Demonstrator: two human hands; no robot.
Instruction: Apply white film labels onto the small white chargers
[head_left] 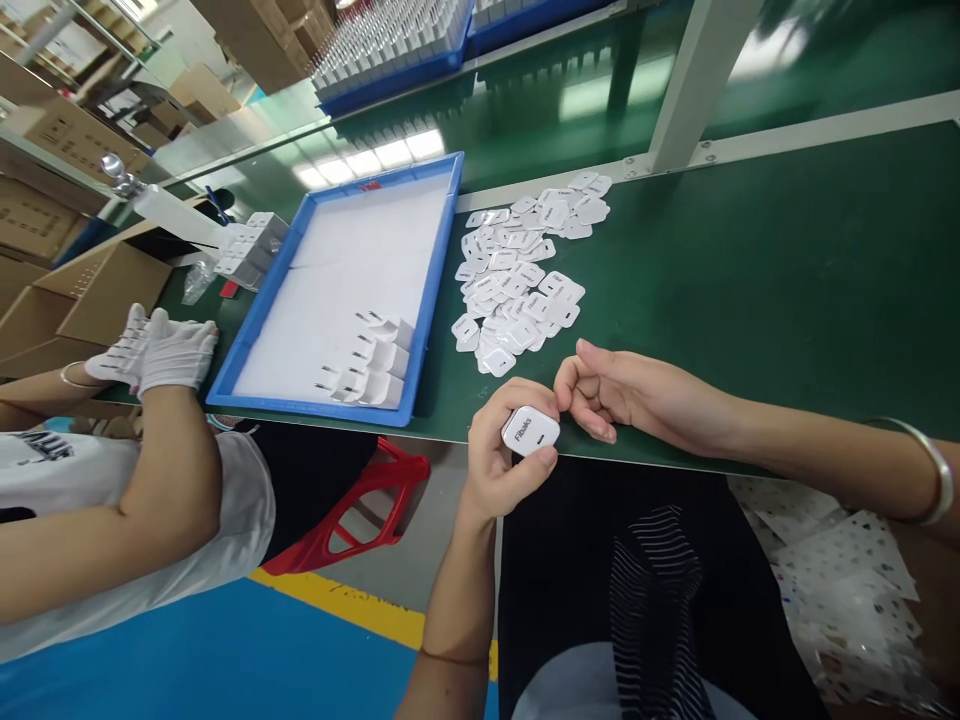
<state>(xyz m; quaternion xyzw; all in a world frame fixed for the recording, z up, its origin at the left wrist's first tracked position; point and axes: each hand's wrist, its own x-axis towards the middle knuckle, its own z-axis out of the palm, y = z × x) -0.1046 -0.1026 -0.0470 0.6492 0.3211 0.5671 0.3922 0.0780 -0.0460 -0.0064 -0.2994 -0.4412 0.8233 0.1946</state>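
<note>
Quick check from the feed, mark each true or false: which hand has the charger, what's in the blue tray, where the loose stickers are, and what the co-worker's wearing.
1. The left hand holds a white charger. True.
2. The right hand lies flat on the table, far from the charger. False: its fingertips are pinched right at the charger's edge.
3. The blue tray is packed full. False: only a few white chargers sit in its near corner; the rest is bare white liner.
4. A pile of white stickers lies on the green table to the right of the tray. True.
5. The co-worker on the left works bare-handed. False: white gloves are worn.
</note>
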